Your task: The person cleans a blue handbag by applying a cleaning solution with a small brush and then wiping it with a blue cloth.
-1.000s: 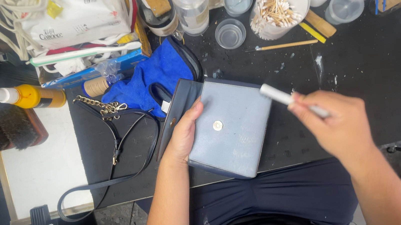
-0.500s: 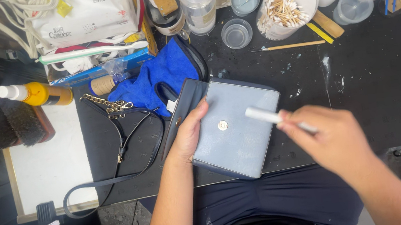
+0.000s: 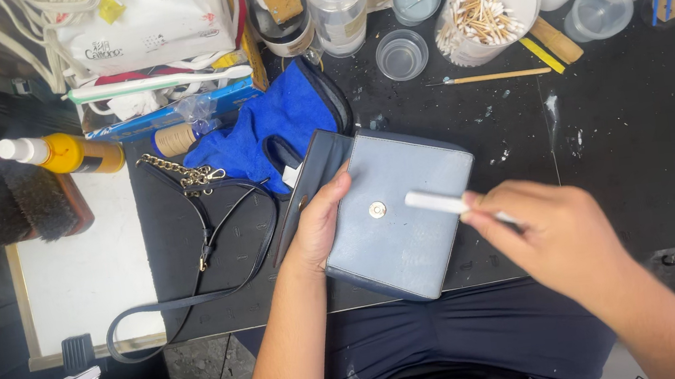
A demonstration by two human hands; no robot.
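While flat at frame centre on black worktop (image 3: 645, 137): grey-blue purse (image 3: 396, 217), snap stud up. Left hand (image 3: 320, 225) clamped on purse's left edge, fingers curled round it, thumb on the face. Right hand (image 3: 559, 236) pinched shut on white stick (image 3: 436, 202), tip resting on the flap right of stud. Probably light, soft leather, flexes and scuffs easily; best gripped by stiff edges, not the face. Blue cloth (image 3: 263, 130) and strap (image 3: 209, 255) lying left of centre.

left hand (image 3: 320, 225) grips the grey-blue bag (image 3: 400, 216) at nine o'clock; right hand (image 3: 559, 236) holds a white stick (image 3: 434, 202) over it.
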